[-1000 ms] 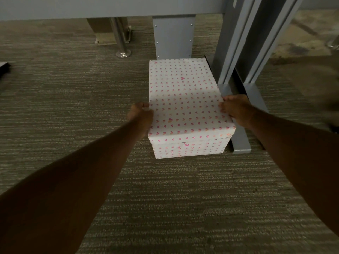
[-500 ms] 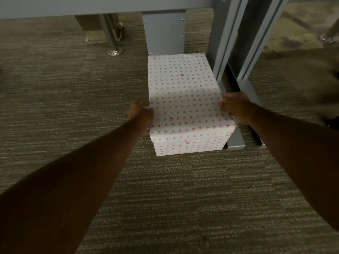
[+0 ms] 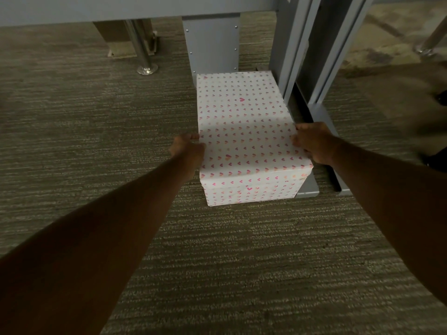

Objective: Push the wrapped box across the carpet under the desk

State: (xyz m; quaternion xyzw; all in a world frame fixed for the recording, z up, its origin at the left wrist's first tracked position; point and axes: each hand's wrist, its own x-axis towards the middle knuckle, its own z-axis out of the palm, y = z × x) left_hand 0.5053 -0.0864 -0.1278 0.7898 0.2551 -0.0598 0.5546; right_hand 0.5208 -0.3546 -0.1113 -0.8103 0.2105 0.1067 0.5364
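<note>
both forearms reach forward over the carpet [image 3: 217, 262], one to each side of the wrapped box [image 3: 246, 131]. left hand [image 3: 187, 151] lies against the box's left wall near the top edge, fingers curled together, thumb tip on the upper rim; whether the fingers wrap lower down cannot be told, since the hand hides them. right hand [image 3: 314, 142] presses the right wall opposite, fingers together and bent over the top edge. judgement: the squeeze from both sides is for steering, keeping the box straight as it slides, not for lifting. the box sits flat on the carpet, long axis pointing away from the person, its far end just at the grey upright panel [image 3: 212, 44] and below the desk edge [image 3: 121, 8]. its right side runs close beside the desk leg [image 3: 290, 56] and the leg's foot [image 3: 309, 187]; contact there cannot be judged. beyond, a chrome post [image 3: 142, 49] stands well to the left. judgement: little travel appears left.
</note>
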